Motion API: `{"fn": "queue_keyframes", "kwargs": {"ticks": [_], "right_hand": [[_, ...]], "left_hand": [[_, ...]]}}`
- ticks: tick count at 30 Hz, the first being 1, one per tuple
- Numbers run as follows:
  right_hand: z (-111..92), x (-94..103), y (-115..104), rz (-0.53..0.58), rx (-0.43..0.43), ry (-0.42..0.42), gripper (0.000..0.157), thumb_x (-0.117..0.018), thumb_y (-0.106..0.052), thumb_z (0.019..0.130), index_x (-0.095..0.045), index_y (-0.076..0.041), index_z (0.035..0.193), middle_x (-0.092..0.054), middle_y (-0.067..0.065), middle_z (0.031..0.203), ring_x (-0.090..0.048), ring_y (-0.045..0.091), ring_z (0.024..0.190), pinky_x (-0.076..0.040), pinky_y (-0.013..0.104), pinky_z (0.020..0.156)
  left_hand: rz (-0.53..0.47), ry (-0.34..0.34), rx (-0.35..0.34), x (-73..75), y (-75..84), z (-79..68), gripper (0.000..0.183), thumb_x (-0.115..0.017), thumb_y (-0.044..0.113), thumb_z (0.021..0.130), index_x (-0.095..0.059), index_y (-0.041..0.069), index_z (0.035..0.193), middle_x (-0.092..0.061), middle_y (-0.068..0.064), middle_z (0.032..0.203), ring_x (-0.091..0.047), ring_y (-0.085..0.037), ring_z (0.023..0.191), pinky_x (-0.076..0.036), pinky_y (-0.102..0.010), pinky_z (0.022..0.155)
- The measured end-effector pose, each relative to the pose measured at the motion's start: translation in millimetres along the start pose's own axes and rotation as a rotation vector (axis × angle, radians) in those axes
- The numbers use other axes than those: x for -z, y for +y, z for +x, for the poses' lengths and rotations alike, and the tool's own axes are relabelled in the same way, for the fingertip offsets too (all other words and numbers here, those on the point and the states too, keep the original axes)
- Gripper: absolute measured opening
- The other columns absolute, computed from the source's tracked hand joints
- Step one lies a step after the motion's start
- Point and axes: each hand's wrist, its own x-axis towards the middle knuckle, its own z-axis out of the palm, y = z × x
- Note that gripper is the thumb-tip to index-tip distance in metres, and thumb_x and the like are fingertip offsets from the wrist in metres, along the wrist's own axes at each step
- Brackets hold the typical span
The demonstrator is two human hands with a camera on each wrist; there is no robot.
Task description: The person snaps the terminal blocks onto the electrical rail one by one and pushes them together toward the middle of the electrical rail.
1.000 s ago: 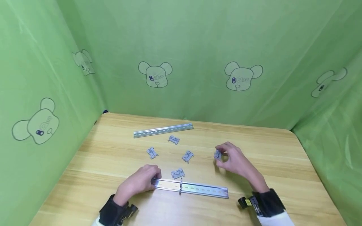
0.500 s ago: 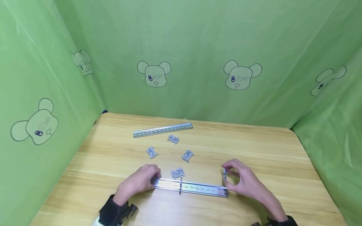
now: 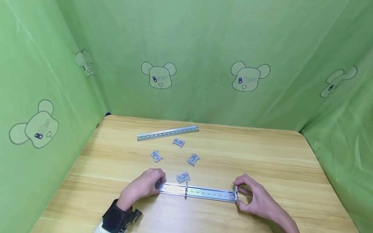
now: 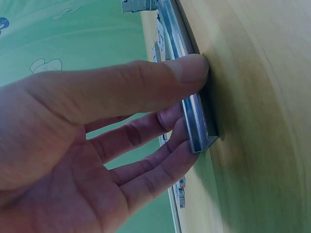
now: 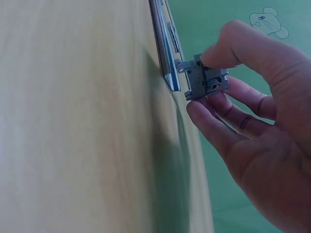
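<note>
A slotted metal DIN rail lies along the front of the table, with one thin grey terminal block standing across it left of its middle. My left hand grips the rail's left end, thumb on the near edge and fingers on the far edge, as the left wrist view shows. With thumb and fingers, my right hand pinches another grey terminal block, held upright and crosswise at the rail's right end. In the right wrist view this block is right beside the rail end; whether it touches the metal I cannot tell.
Several loose grey terminal blocks lie flat behind the rail, the nearest block close to its far edge. A second slotted rail lies at the back of the wooden table. A green curtain encloses the back and sides.
My right hand has carried its terminal block toward me and slightly right, from behind the rail to its right end, turning it edge-on. The left hand keeps its grip on the rail.
</note>
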Motion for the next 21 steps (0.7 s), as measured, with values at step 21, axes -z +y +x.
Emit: {"fn": "queue_keyframes", "kwargs": {"ticks": [21], "right_hand": [[-5.3, -1.8, 3.7, -0.005, 0.059, 0.006, 0.067, -0.079, 0.023, 0.056, -0.058, 0.002, 0.116, -0.06, 0.014, 0.116, -0.066, 0.025, 0.11, -0.056, 0.032, 0.091]], "left_hand": [[-0.007, -0.011, 0.016, 0.6, 0.3, 1.1, 0.032, -0.089, -0.001, 0.07, -0.069, 0.007, 0.094, -0.063, 0.001, 0.085, -0.059, -0.014, 0.075, -0.052, -0.022, 0.067]]}}
